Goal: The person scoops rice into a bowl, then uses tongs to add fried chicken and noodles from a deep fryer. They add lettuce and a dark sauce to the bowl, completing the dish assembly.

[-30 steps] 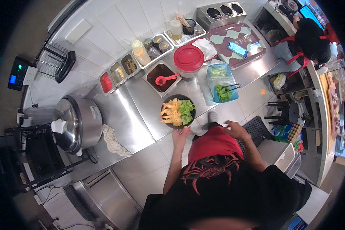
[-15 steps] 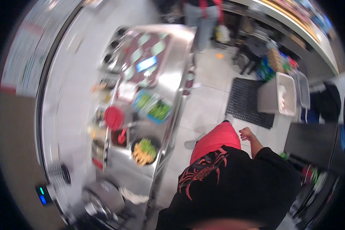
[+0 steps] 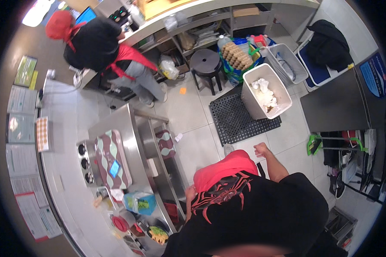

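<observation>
My right hand [image 3: 262, 149] hangs in front of me above the tiled floor, its fingers curled in a loose fist with nothing visible in them. Close by are the black rubber mat [image 3: 229, 124] and a pale waste bin [image 3: 249, 100] holding crumpled white paper. My left hand [image 3: 191, 192] is low at my side, against the red apron [image 3: 223, 169] and beside the steel counter [image 3: 135, 139]; its fingers are mostly hidden. Neither hand touches the blue container of greens [image 3: 146, 203] or the black bowl with lettuce and yellow pieces [image 3: 158, 234] on the counter.
A co-worker in a red cap and apron [image 3: 126, 62] stands at the far left by another counter. Patterned trays [image 3: 101, 147] lie on the steel counter. Ahead are a black stool [image 3: 205, 62], egg cartons [image 3: 237, 55] and a grey bin [image 3: 298, 75]. A dark cabinet [image 3: 334, 103] stands right.
My view has swung right and up, so the counter's food sits lower left and the co-worker is in full view. My left hand has come into sight; my right hand stays curled.
</observation>
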The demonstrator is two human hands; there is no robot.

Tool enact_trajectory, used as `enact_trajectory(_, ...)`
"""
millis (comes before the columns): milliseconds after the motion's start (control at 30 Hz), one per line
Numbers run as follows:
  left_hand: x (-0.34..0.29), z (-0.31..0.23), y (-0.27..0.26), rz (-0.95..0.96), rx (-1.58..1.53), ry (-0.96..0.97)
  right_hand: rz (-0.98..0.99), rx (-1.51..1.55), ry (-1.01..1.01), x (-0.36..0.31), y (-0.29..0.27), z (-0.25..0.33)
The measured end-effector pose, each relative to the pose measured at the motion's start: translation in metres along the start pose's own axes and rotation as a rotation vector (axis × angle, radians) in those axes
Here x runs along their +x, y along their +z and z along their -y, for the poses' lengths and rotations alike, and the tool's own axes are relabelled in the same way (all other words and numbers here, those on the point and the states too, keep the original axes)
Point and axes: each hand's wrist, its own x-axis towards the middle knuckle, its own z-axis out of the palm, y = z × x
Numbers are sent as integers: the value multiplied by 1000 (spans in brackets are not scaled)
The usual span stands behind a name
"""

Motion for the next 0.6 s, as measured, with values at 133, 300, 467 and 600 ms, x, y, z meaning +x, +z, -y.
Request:
enact_trajectory(133,55,-111,20,-27,147,66,-14,152,-187,7,-20,62)
enact_trajectory(300,107,-237,71,22,368,401,-59,124,-336,20,-26,97)
enact_trajectory(467,142,-382,143,136,692,672,-232,-128,-416,32,-14,99)
enact_trajectory(600,177,-517,212,297,816,756,-381,35,-175,5,-7,141)
